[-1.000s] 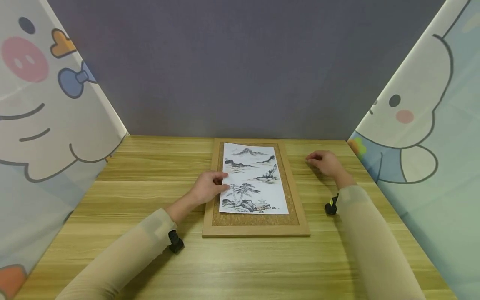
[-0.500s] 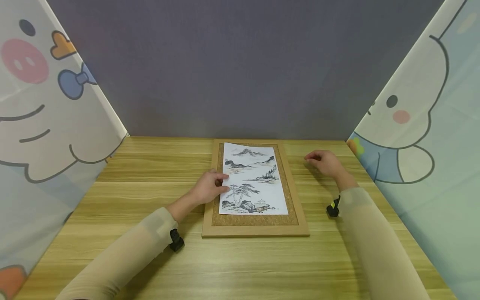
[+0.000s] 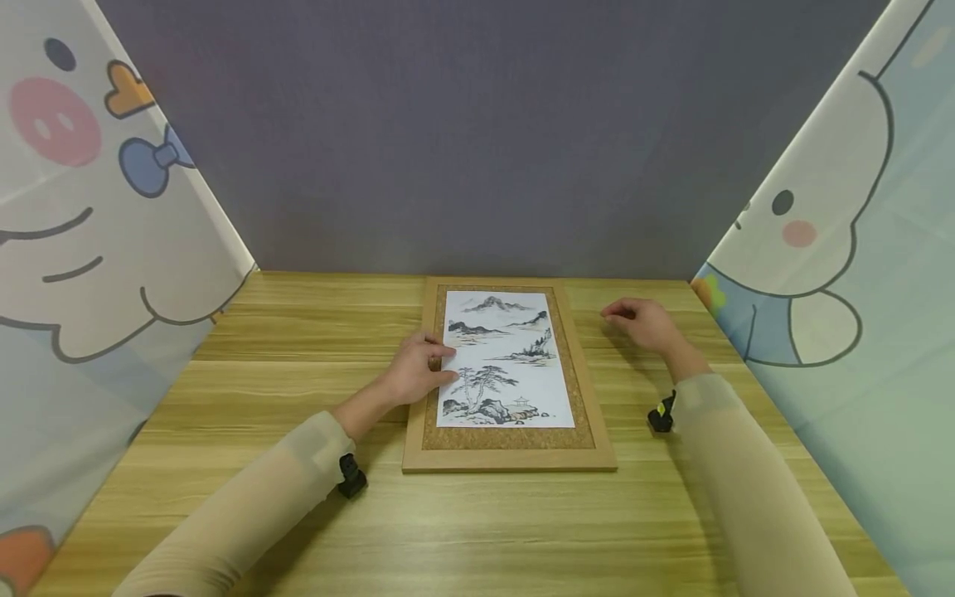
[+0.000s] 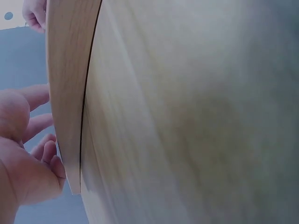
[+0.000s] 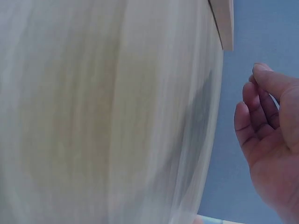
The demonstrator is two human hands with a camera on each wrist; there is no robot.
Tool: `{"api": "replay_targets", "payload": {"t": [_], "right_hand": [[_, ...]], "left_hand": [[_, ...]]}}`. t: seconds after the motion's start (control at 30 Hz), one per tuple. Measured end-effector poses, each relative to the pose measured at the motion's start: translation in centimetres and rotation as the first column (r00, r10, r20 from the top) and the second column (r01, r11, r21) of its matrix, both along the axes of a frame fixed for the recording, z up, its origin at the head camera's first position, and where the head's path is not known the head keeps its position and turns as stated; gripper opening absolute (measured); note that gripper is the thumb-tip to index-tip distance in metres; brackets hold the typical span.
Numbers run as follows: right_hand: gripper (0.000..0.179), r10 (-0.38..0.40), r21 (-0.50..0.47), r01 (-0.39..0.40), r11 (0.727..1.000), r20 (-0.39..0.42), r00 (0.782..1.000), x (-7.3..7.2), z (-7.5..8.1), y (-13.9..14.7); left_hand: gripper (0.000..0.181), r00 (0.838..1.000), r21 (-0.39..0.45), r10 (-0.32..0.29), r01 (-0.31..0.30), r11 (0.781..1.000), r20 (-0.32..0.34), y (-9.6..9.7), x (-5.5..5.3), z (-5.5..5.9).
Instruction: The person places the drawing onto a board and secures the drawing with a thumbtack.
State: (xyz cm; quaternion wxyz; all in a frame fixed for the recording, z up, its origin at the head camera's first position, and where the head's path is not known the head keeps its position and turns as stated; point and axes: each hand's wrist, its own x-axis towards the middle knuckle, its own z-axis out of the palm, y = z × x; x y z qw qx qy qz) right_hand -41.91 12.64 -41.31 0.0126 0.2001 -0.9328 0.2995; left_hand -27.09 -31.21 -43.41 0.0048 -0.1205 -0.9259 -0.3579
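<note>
On the board, over its cork and nearer its far rim than its near one, the sheet is lying flat. At the board's left side I'm seeing the left hand reaching across the rim, its thumb and index finger standing apart and resting on the sheet's left edge rather than closing round it; I'm judging that this light press is keeping the paper from sliding on the cork. To the right of the board, the right hand is hovering over the table, clear of the rim, thumb and index tips coming together. I'm not making out anything between them, so I'm not able to tell whether something tiny is being pinched; perhaps it is hanging back so as not to disturb the paper. The sheet's long axis is running with the board's, away from the person, the edges lying nearly parallel. Its printed mountain peak is pointing toward the board's far rim and its pines are sitting toward the near one, so the landscape is reading upright.
</note>
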Motion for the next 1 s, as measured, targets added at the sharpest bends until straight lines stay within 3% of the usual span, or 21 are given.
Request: {"api": "replay_targets", "payload": {"t": [0.3, 0.53, 0.67, 1.0], "right_hand": [[0.038, 0.018, -0.031, -0.017, 0.999, 0.021, 1.0, 0.8, 1.3, -2.6], [0.041, 0.077, -0.116, -0.068, 0.991, 0.076, 0.994, 1.1, 2.4, -5.3], [0.039, 0.091, -0.163, -0.073, 0.984, 0.104, 0.99, 1.0, 2.6, -7.0], [0.034, 0.167, -0.231, -0.13, 0.964, 0.145, 0.975, 0.5, 2.6, -11.3]], "left_hand": [[0.053, 0.995, 0.005, -0.095, 0.095, 0.995, -0.012, -0.7, -0.2, -0.1], [0.082, 0.979, -0.037, -0.2, 0.202, 0.979, 0.038, -1.7, -0.1, 0.1], [0.089, 0.974, -0.064, -0.218, 0.222, 0.973, 0.067, -1.9, 0.0, 0.2], [0.088, 0.973, -0.038, -0.211, 0.215, 0.976, 0.095, -2.0, 0.2, 0.3]]}}
